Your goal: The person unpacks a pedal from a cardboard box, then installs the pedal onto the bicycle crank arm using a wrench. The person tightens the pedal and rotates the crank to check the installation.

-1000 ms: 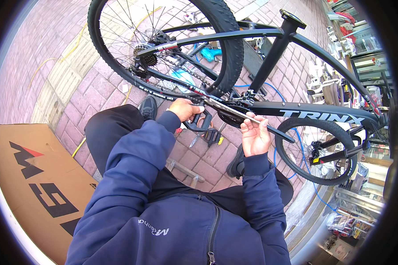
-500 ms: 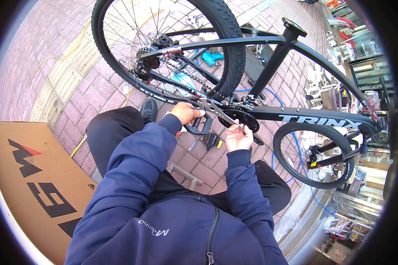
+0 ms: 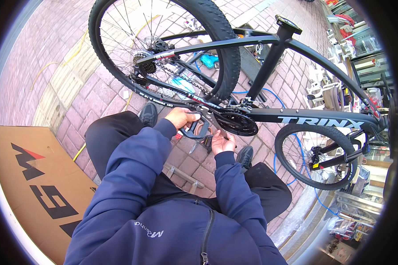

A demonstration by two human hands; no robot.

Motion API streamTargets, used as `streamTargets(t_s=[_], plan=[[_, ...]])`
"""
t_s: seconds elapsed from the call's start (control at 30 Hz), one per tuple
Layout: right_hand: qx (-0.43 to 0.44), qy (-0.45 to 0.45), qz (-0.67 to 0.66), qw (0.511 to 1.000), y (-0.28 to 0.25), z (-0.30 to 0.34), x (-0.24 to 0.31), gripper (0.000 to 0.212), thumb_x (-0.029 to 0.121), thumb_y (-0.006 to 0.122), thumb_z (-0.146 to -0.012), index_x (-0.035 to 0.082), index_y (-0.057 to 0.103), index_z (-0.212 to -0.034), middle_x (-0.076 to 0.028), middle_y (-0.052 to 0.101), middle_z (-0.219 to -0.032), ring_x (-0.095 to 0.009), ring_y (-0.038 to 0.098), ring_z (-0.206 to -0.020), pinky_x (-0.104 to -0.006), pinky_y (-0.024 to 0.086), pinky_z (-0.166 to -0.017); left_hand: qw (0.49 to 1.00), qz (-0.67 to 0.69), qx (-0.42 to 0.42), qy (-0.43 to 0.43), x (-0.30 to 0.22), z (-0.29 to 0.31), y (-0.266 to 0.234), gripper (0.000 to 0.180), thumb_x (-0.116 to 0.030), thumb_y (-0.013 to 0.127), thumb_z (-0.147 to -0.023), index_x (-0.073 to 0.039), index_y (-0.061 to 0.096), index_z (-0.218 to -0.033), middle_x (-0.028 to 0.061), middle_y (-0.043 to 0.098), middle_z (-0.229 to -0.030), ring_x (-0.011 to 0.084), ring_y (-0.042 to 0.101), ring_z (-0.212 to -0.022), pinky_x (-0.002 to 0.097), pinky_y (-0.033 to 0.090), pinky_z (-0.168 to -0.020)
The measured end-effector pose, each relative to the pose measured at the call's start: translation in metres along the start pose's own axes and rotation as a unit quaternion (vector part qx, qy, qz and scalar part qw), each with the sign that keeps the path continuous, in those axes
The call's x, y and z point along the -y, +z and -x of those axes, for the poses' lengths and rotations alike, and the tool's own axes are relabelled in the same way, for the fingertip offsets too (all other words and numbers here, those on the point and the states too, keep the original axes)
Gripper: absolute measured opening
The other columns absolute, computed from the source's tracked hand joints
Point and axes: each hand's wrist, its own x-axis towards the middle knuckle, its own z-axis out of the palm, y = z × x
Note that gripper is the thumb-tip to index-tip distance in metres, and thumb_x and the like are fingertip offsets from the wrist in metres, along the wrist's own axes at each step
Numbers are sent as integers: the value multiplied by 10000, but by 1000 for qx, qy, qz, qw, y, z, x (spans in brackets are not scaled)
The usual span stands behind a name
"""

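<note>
A black bicycle pedal (image 3: 202,129) sits beside the crank area of a black bike frame (image 3: 269,66). My left hand (image 3: 180,118) is closed on the pedal, its thumb lying along the upper edge. A flat silver wrench (image 3: 210,118) reaches from the pedal's axle end toward my right hand (image 3: 223,142). The fingers of my right hand are curled around the wrench's near end, palm up; part of the tool is hidden by them. Just beyond lies the black chainring (image 3: 236,123) with the chain.
The rear wheel (image 3: 232,57) rises at the upper left, and the front wheel (image 3: 316,155) lies to the right. A printed cardboard box (image 3: 13,190) is at my left. Tools, a blue hose (image 3: 299,150) and a yellow cord (image 3: 80,151) lie on brick paving.
My right hand has swung left and nearer to me, turning the wrench from a rightward slant to a steeper one. My left hand stays at the pedal, shifted slightly.
</note>
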Motion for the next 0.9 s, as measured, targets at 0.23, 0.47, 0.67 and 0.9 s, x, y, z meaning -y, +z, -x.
streamTargets(t_s=[0.23,0.47,0.67,0.9], plan=[[23,31,-4,999,-5,-11,-4,374,260,530,-903,-48,583,-1109,-188,691,-1028,-265,703,-852,-361,608,-712,1000,27,2,-6,6,-4,-3,176,-163,778,-911,-21,680,-948,-11,604,-698,65,466,-502,228,346,-434],[-34,-44,78,995,-11,0,7,298,223,573,-909,-38,568,-1051,-174,694,-915,-271,712,-824,-389,622,-735,995,-66,-66,-44,37,-22,-4,222,-189,806,-887,-8,682,-924,5,602,-680,86,499,-504,258,358,-434],[-60,-114,197,972,-23,21,29,148,165,591,-949,24,557,-981,-160,688,-893,-287,723,-874,-435,621,-806,985,-131,-102,-44,105,-55,16,320,-188,839,-848,55,674,-976,48,623,-675,130,516,-496,308,400,-454],[-120,-189,277,934,-42,49,77,116,120,595,-957,11,580,-994,-156,672,-947,-289,720,-855,-412,611,-761,947,-304,-103,-6,181,-93,89,303,-241,840,-832,19,742,-951,93,723,-736,157,656,-587,325,517,-555]])
